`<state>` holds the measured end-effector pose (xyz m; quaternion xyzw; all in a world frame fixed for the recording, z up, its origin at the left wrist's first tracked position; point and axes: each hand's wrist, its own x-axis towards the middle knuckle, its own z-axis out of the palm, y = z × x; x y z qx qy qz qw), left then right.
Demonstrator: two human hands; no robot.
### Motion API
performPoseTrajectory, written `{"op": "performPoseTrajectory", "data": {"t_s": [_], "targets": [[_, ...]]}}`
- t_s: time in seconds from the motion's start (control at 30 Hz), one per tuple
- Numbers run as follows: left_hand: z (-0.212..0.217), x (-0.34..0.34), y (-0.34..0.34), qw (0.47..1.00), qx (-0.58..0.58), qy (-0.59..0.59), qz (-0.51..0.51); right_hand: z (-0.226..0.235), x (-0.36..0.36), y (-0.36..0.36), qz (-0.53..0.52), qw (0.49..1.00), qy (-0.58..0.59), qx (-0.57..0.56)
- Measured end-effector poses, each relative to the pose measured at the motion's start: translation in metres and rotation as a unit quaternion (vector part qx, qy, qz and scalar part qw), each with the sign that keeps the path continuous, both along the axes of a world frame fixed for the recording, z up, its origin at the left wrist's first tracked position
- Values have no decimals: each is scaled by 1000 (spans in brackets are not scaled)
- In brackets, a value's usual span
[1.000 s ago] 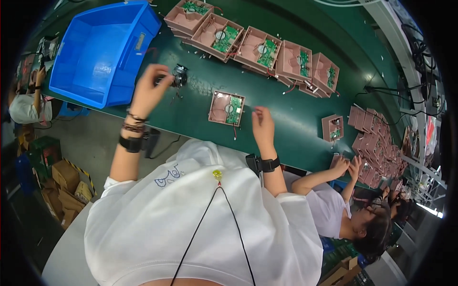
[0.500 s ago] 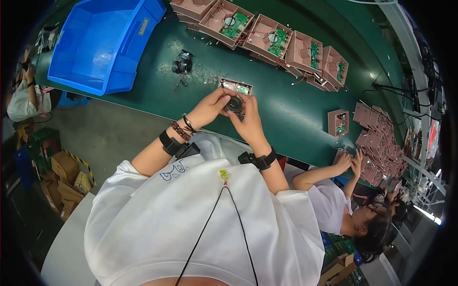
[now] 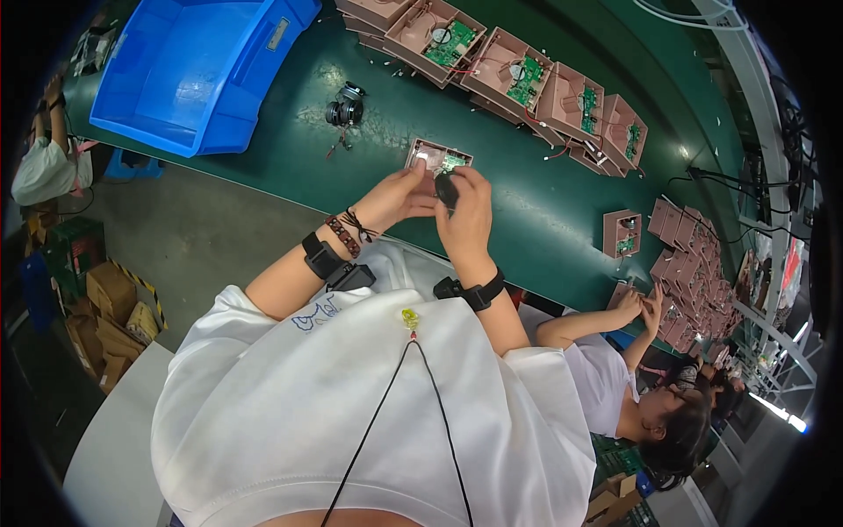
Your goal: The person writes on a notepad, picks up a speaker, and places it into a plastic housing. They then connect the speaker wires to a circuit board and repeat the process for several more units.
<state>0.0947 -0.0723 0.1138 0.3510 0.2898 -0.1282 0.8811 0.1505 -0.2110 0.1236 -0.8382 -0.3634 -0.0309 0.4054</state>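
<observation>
A black round part (image 3: 447,189), which looks like a small speaker, is tilted on edge in the fingers of my right hand (image 3: 466,213). Beside it on the left is my left hand (image 3: 404,195), its thumb raised and apart from the fingers, with nothing visible in its grasp. Just beyond both hands, a small pinkish-brown housing (image 3: 428,150) with a green circuit board (image 3: 452,162) inside lies on the table; my fingers hide its near side. Several similar black round parts (image 3: 345,110) with thin wires lie farther left.
A large blue bin (image 3: 206,123) stands on the green table (image 3: 536,233) at the far left. Stacked brown housings with boards line the back, and one single housing (image 3: 622,234) sits to the right. A co-worker (image 3: 584,369) works near a housing pile (image 3: 698,263).
The black round part has gone from between both hands, face up, to an edge-on tilt in my right hand. My left hand has come off it. The view has shifted slightly.
</observation>
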Motion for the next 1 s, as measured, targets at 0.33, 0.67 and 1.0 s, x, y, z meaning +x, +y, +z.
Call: {"op": "performPoseTrajectory", "data": {"t_s": [0.33, 0.67, 1.0], "targets": [[-1, -9, -1, 992, -53, -119, 0, 8, -5, -6, 113, 993, 18, -15], [-19, -10, 21, 929, 176, -271, -178, -2, 8, -14, 140, 983, 107, -55], [-14, 2, 19, 989, 81, -109, -50, -6, 11, -10, 142, 985, 96, -21]]}}
